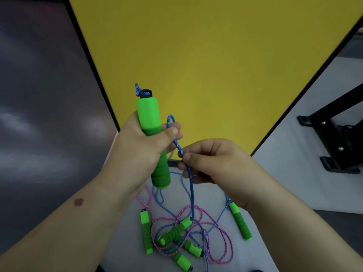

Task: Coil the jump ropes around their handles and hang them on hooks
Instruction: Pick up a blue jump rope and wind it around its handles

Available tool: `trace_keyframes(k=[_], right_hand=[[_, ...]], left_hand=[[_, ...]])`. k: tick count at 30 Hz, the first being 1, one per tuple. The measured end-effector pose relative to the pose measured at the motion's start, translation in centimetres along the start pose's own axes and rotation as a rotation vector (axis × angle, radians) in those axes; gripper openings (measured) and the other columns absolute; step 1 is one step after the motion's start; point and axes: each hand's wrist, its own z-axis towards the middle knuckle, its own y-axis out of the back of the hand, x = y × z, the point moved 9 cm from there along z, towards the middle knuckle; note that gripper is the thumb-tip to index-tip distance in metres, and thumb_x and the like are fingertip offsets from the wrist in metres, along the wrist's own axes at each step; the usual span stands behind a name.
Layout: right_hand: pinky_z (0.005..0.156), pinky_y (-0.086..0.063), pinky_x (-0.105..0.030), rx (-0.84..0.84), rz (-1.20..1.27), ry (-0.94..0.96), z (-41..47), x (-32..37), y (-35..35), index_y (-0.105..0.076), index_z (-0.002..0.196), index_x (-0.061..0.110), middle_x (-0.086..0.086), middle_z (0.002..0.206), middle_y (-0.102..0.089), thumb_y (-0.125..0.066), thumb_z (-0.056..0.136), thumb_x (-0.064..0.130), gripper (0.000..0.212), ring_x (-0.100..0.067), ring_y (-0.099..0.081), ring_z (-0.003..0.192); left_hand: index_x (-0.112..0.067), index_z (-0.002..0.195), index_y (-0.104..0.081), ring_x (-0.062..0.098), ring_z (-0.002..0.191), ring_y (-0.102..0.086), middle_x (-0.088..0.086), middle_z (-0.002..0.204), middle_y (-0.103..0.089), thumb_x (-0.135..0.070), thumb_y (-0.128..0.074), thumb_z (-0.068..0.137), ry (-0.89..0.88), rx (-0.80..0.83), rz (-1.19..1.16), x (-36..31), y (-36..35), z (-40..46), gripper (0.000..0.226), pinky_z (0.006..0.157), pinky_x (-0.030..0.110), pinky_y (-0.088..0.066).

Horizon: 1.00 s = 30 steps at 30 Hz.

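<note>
the left hand (141, 146) covers the middle of the green handle (152, 134) it grips. the right hand (212, 163) hides part of the blue rope (191, 193). a lower handle (183, 261) and the black stand (337, 134) are cut off by the picture's edges. which rope joins which handle in the tangle is unclear.

Obstacle: tangled ropes and handles (176, 235) on the bench (275, 173).
Right of tangle: bare bench, then black bracket (334, 138).

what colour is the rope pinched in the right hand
Blue with lighter flecks, a braided rope; seen in the head view, pinched by the right hand.
</note>
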Motion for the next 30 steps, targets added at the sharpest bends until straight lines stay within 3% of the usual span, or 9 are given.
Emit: trace_keyframes(k=[4, 6, 9, 13, 15, 18, 22, 26, 30], right_hand=[[0.063, -0.054, -0.023, -0.181, 0.188, 0.150, 0.1, 1.6, 1.7, -0.074, 0.097, 0.003, -0.006, 0.078, -0.075, -0.060, 0.097, 0.006, 0.014, -0.012, -0.067, 0.065], [0.056, -0.052, -0.019, -0.277, 0.221, 0.192, -0.2, 2.0, 2.6, -0.074, 0.098, 0.005, -0.003, 0.077, -0.076, -0.062, 0.097, 0.006, 0.013, -0.006, -0.067, 0.061], [0.054, -0.054, -0.023, -0.332, 0.233, 0.175, -0.3, 1.5, 2.9, -0.073, 0.105, 0.004, -0.005, 0.084, -0.077, -0.061, 0.098, 0.009, 0.015, -0.008, -0.065, 0.062], [0.087, -0.054, -0.041, -0.076, 0.253, -0.015, 0.3, -0.1, 0.4, -0.073, 0.111, 0.004, -0.026, 0.107, -0.073, -0.059, 0.099, 0.038, 0.038, -0.029, -0.069, 0.087], [0.091, -0.054, -0.044, 0.028, 0.136, -0.092, -0.2, -0.6, -0.3, -0.075, 0.107, 0.008, -0.018, 0.096, -0.077, -0.058, 0.099, 0.038, 0.035, -0.025, -0.069, 0.085], [0.077, -0.053, -0.039, -0.020, 0.041, 0.029, -0.3, 0.8, 0.4, -0.074, 0.095, 0.004, -0.006, 0.080, -0.077, -0.059, 0.099, 0.013, 0.018, -0.018, -0.065, 0.073], [0.064, -0.053, -0.021, -0.200, 0.223, 0.231, -0.7, 2.9, 1.7, -0.073, 0.098, 0.008, 0.000, 0.080, -0.078, -0.059, 0.099, 0.008, 0.014, -0.008, -0.069, 0.069], [0.051, -0.054, -0.024, -0.250, 0.378, 0.222, -0.6, 2.6, 1.8, -0.072, 0.099, 0.010, 0.002, 0.075, -0.076, -0.057, 0.099, 0.008, 0.015, -0.008, -0.068, 0.061], [0.057, -0.058, -0.026, -0.250, 0.383, 0.168, -0.3, 1.7, 1.6, -0.070, 0.100, 0.005, -0.003, 0.078, -0.075, -0.058, 0.099, 0.012, 0.014, -0.012, -0.069, 0.065]], left_hand=[[-0.032, 0.099, -0.058, 0.038, 0.102, -0.075, 0.029, 0.108, -0.072, -0.001, -0.074, 0.089, 0.079, 0.154, -0.059, 1.0, -2.1, -0.9, 0.036, 0.085, 0.046, -0.063], [-0.044, 0.099, -0.064, 0.041, 0.107, -0.073, 0.026, 0.112, -0.072, -0.013, -0.078, 0.075, 0.082, 0.235, 0.023, 1.5, -3.4, -1.5, 0.042, 0.094, 0.058, -0.059], [-0.054, 0.094, -0.065, 0.034, 0.093, -0.077, 0.013, 0.094, -0.076, -0.017, -0.077, 0.069, 0.046, 0.217, 0.143, 1.6, -3.7, -1.6, 0.047, 0.087, 0.057, -0.062], [-0.031, 0.100, -0.058, 0.027, 0.081, -0.075, 0.011, 0.092, -0.073, 0.006, -0.074, 0.087, 0.038, 0.114, -0.019, 0.5, -2.3, -1.0, 0.043, 0.071, 0.047, -0.065], [-0.031, 0.100, -0.056, 0.024, 0.082, -0.078, 0.013, 0.100, -0.077, 0.004, -0.070, 0.092, 0.021, 0.034, -0.048, -0.2, -1.0, -0.5, 0.039, 0.066, 0.039, -0.063], [-0.035, 0.101, -0.055, 0.026, 0.092, -0.079, 0.015, 0.107, -0.077, 0.003, -0.067, 0.095, -0.008, -0.023, -0.030, -0.8, 0.3, -0.1, 0.040, 0.081, 0.041, -0.064], [-0.040, 0.100, -0.063, 0.033, 0.101, -0.077, 0.018, 0.111, -0.076, 0.005, -0.070, 0.087, 0.056, 0.161, 0.023, 0.7, -2.3, -1.2, 0.046, 0.098, 0.060, -0.056], [-0.048, 0.117, -0.065, 0.034, 0.104, -0.074, 0.008, 0.104, -0.078, -0.018, -0.076, 0.078, 0.025, 0.280, 0.164, 1.7, -4.6, -2.1, 0.050, 0.096, 0.061, -0.056], [-0.060, 0.096, -0.065, 0.027, 0.087, -0.073, 0.008, 0.086, -0.072, -0.020, -0.078, 0.075, -0.026, 0.216, 0.169, 1.2, -4.0, -1.7, 0.047, 0.088, 0.060, -0.060]])
